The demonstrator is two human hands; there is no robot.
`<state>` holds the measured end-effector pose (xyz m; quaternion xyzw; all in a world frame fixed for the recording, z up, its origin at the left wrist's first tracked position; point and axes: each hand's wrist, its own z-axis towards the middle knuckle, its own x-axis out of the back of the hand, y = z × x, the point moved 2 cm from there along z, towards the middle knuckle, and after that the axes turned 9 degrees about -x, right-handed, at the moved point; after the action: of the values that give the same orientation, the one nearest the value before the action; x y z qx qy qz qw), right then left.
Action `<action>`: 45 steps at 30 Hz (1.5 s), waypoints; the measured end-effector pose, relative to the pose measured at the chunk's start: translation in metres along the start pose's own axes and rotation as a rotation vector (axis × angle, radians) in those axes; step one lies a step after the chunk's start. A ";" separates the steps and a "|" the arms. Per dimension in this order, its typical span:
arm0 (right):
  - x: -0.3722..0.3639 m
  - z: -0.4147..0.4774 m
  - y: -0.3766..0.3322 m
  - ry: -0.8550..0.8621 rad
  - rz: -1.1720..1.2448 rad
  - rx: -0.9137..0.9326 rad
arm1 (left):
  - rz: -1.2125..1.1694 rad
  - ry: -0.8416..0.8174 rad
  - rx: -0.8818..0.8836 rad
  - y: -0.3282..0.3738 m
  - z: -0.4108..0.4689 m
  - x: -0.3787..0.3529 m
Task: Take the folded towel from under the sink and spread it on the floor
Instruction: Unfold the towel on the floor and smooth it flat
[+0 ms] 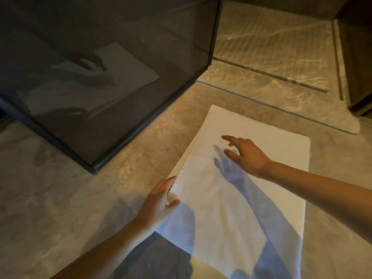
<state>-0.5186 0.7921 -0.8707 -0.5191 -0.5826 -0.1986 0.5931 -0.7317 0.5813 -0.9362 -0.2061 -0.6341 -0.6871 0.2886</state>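
A white towel [261,158] lies flat on the beige stone floor [60,198], spread out as a long rectangle running from near me toward the far right. My left hand [159,200] rests on the towel's left edge, fingers curled over the hem. My right hand [245,154] hovers just above the towel's middle, fingers apart and holding nothing, its shadow falling on the cloth.
A dark glass panel [100,77] in a black frame stands at the left and reflects the towel and hands. Behind it the shower floor [271,47] has a long drain slot. A dark wooden cabinet corner [360,77] is at the far right.
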 end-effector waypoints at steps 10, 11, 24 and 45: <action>-0.048 0.100 -0.053 -0.217 -0.023 0.000 | 0.093 -0.026 -0.136 -0.006 0.001 -0.007; -0.051 0.103 -0.054 -0.237 -0.043 -0.006 | 0.080 -0.037 -0.145 -0.005 0.002 -0.007; -0.057 0.099 -0.052 -0.261 -0.032 0.083 | 0.010 -0.011 -0.184 -0.002 0.003 -0.007; -0.037 0.088 -0.046 -0.002 0.372 -0.390 | -0.340 0.223 0.255 -0.003 0.000 -0.022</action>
<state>-0.6083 0.8355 -0.9052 -0.7219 -0.4285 -0.1943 0.5075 -0.7172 0.5842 -0.9523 0.0187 -0.7055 -0.6587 0.2609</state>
